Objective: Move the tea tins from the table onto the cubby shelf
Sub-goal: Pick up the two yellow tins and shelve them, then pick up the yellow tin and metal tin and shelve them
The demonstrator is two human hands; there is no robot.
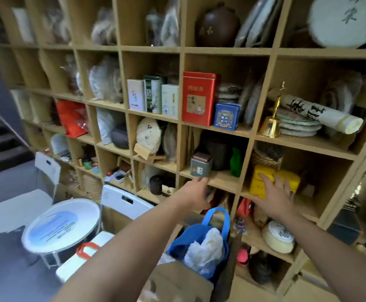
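A wooden cubby shelf (214, 180) fills the view. A small grey-green tea tin (200, 165) with a brown lid stands at the front edge of one cubby. My left hand (196, 194) hovers just below it, fingers apart, holding nothing. In the cubby to the right sits a yellow tin (259, 185), with a second yellow tin (291, 177) beside it. My right hand (274, 192) lies flat against the front of the yellow tin, fingers spread, not gripping. One row up stand a red tin (197, 99), a blue tin (226, 116) and three pale tins (153, 97).
A blue bag (201, 243) stuffed with white plastic sits in a cardboard box below my arms. A round white table (62, 223) and white folding chairs (123, 200) stand at the left. A brass bell (272, 123), a paper roll and tea cakes fill other cubbies.
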